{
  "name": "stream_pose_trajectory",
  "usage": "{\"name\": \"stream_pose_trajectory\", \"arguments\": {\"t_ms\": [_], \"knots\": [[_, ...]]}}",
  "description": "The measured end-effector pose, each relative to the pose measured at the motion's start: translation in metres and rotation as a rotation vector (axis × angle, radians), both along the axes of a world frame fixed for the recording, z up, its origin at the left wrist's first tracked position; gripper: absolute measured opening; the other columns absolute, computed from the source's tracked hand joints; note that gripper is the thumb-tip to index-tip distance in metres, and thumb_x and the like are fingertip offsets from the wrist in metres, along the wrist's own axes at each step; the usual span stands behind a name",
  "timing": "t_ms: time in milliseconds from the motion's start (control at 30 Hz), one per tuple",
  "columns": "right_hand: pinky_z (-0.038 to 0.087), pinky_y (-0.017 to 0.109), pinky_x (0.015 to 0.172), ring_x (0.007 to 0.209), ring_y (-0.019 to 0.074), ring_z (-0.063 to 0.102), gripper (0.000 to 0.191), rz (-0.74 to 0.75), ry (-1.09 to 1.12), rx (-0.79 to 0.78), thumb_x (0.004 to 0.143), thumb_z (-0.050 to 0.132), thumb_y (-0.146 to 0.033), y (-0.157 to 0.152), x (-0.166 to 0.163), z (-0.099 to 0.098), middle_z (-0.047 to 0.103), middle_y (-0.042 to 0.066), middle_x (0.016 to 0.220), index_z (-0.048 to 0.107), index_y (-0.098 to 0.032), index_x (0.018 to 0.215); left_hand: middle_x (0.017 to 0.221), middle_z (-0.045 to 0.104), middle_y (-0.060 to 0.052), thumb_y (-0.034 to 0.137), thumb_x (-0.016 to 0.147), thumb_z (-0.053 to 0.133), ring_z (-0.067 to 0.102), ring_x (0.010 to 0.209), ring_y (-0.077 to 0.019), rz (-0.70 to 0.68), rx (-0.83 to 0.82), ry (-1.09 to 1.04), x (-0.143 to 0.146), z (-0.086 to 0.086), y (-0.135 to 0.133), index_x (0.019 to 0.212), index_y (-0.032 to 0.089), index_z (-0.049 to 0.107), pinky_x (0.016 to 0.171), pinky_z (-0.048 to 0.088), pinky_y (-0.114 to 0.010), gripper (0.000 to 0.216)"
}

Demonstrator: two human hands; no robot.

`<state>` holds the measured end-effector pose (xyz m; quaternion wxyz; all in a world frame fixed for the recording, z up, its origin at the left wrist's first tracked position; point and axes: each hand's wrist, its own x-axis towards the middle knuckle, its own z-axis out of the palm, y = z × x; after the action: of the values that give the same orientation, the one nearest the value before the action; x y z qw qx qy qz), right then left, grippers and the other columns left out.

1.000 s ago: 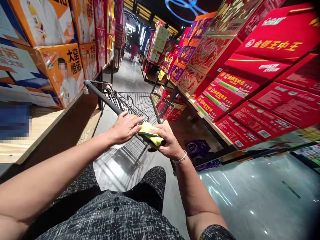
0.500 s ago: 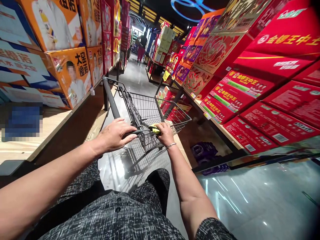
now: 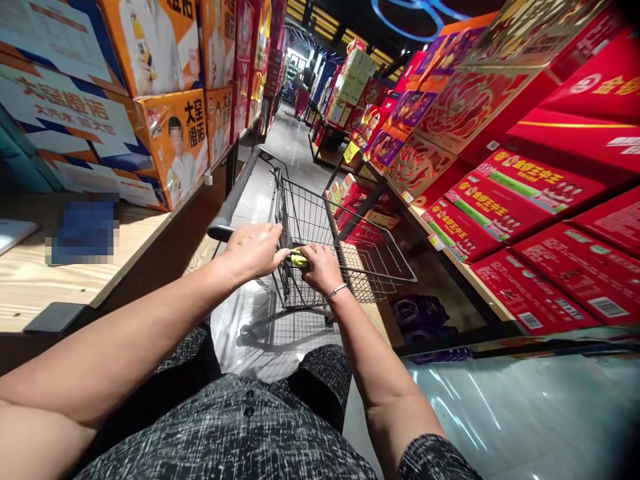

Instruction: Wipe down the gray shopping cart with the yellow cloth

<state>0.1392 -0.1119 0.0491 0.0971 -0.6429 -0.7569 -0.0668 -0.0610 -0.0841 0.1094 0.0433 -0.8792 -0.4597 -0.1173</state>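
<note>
1. Right hand (image 3: 323,268): curled round a yellow cloth (image 3: 299,259), which is pinched between thumb and fingers at the clock's centre; by this grip the cloth is presumably kept against the cart's near frame.
2. Left hand (image 3: 256,250): laid palm down at nine o'clock, fingers together, thumb extended toward the cloth (whether the frame beneath is grasped cannot be told).
3. Shopping cart (image 3: 320,213): its basket is seen at one to two o'clock, its handle (image 3: 243,187) at half past ten; by this slant the near frame is apparently put within reach.
4. Orange cartons (image 3: 175,157): stacked at ten o'clock, printed faces presumably turned aisleward for display.
5. Red cartons (image 3: 520,207): stacked toward three o'clock, above purple packs (image 3: 423,317).
</note>
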Motion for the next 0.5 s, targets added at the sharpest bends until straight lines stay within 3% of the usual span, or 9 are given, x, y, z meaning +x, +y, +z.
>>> {"name": "stream_pose_trajectory", "arguments": {"t_ms": [133,233,300,367,433,500], "knots": [[0.045,0.034,0.088,0.099,0.0214,0.052,0.041,0.162,0.161,-0.064,0.08,0.063,-0.016,0.016,-0.003,0.005,0.062,0.005,0.11,0.062,-0.025,0.12,0.114,0.064,-0.019,0.049,0.095,0.047,0.062,0.104,-0.0357,0.09,-0.008,-0.049,-0.003,-0.007,0.021,0.133,0.01,0.049,0.087,0.041,-0.042,0.055],[0.046,0.033,0.092,0.1,0.0176,0.056,0.047,0.323,0.415,-0.216,0.074,0.067,-0.014,0.038,0.002,0.01,0.063,0.002,0.109,0.061,-0.021,0.12,0.12,0.061,-0.022,0.051,0.094,0.046,0.06,0.108,-0.0373,0.154,0.013,-0.091,-0.01,-0.014,0.041,0.142,0.007,0.039,0.091,0.037,-0.044,0.066],[0.05,0.031,0.087,0.094,0.0157,0.059,0.048,0.376,0.614,-0.371,0.073,0.069,-0.019,0.059,0.005,0.013,0.064,0.001,0.105,0.06,-0.019,0.12,0.119,0.062,-0.022,0.053,0.094,0.044,0.059,0.109,-0.0377,0.187,0.018,-0.112,-0.014,-0.019,0.056,0.141,0.006,0.042,0.094,0.035,-0.046,0.066],[0.053,0.03,0.081,0.091,0.0153,0.06,0.048,0.368,0.75,-0.419,0.076,0.067,-0.025,0.086,0.006,0.016,0.064,0.001,0.105,0.058,-0.019,0.122,0.118,0.064,-0.021,0.054,0.093,0.044,0.058,0.111,-0.0382,0.205,0.003,-0.145,-0.019,-0.025,0.074,0.137,0.009,0.048,0.097,0.032,-0.048,0.063],[0.054,0.032,0.085,0.099,0.0164,0.059,0.049,0.299,0.763,-0.252,0.081,0.062,-0.028,0.117,0.004,0.018,0.062,0.003,0.114,0.053,-0.02,0.129,0.117,0.066,-0.018,0.056,0.091,0.047,0.055,0.115,-0.0388,0.204,-0.028,-0.178,-0.024,-0.03,0.092,0.132,0.014,0.056,0.1,0.029,-0.05,0.059],[0.05,0.036,0.096,0.113,0.0183,0.053,0.051,0.192,0.658,0.036,0.086,0.056,-0.027,0.15,0.0,0.017,0.056,0.006,0.129,0.046,-0.022,0.136,0.116,0.067,-0.015,0.056,0.089,0.05,0.05,0.12,-0.0403,0.19,-0.06,-0.196,-0.029,-0.035,0.111,0.124,0.018,0.063,0.103,0.025,-0.053,0.054]]}}
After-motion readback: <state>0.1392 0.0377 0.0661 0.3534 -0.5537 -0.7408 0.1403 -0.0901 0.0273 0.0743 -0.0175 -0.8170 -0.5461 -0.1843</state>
